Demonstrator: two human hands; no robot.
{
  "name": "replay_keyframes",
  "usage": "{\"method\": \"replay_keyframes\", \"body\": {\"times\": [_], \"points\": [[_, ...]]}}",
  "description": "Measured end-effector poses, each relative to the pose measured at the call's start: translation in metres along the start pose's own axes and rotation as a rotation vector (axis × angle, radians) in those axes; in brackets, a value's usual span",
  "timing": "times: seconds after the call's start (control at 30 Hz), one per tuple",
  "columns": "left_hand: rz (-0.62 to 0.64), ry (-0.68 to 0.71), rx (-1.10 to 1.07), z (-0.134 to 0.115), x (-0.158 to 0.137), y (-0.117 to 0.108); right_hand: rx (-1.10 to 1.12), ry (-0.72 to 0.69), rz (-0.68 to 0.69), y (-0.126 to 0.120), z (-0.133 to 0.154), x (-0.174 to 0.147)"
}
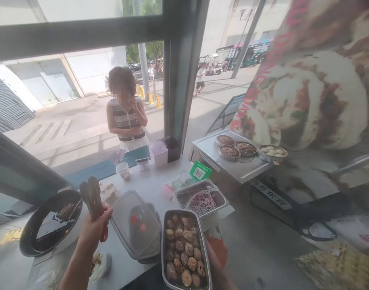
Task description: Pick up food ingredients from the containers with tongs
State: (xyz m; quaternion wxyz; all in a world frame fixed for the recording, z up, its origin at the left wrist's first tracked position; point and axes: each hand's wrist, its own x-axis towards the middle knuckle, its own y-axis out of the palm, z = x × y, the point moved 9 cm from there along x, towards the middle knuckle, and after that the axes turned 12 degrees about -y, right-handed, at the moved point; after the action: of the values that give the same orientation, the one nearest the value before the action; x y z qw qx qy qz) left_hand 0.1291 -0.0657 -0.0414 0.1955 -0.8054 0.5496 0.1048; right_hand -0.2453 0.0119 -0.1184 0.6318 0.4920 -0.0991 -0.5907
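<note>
A metal tray (185, 249) full of round brown food balls is held up from below by the right hand (216, 264). Most of that hand is hidden under the tray, so how far it is open cannot be told. Just left of the tray, a pair of tongs (92, 197) with red handles is gripped in the left hand (94, 229), whose fingers are closed around the handles. The tips of the tongs are shut and pointed up.

Between the two hands, a clear plastic lid (136, 223) is seen tilted on the white counter (148, 181). To the left, a dark pan (48, 225) is set on the counter. Behind the tray, a second metal tray (201, 197) with thin purple shreds is found.

Farther back, a green sign (200, 171) and small cups are seen. Outside the window, a person (126, 110) in a striped top is standing.
</note>
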Motion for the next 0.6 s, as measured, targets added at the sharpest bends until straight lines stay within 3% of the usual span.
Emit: {"method": "replay_keyframes", "body": {"times": [0.1,0.23,0.3,0.37,0.5,0.6], "points": [[0.115,0.007,0.037,-0.028,-0.024,0.008,0.023,0.025,0.107,0.023,-0.019,-0.003],[0.274,0.060,0.207,-0.026,-0.046,0.064,0.057,0.003,0.321,0.057,-0.037,0.000],[0.233,0.123,0.318,-0.019,-0.054,0.081,0.029,-0.017,0.361,0.069,-0.043,-0.001],[0.124,0.151,0.426,-0.011,-0.064,0.082,-0.015,-0.018,0.379,0.079,-0.049,-0.005],[-0.093,0.095,0.502,0.016,-0.093,0.066,-0.048,-0.103,0.425,0.088,-0.056,-0.011],[-0.106,0.031,0.511,0.044,-0.101,0.057,-0.030,-0.119,0.423,0.078,-0.076,-0.005]]}}
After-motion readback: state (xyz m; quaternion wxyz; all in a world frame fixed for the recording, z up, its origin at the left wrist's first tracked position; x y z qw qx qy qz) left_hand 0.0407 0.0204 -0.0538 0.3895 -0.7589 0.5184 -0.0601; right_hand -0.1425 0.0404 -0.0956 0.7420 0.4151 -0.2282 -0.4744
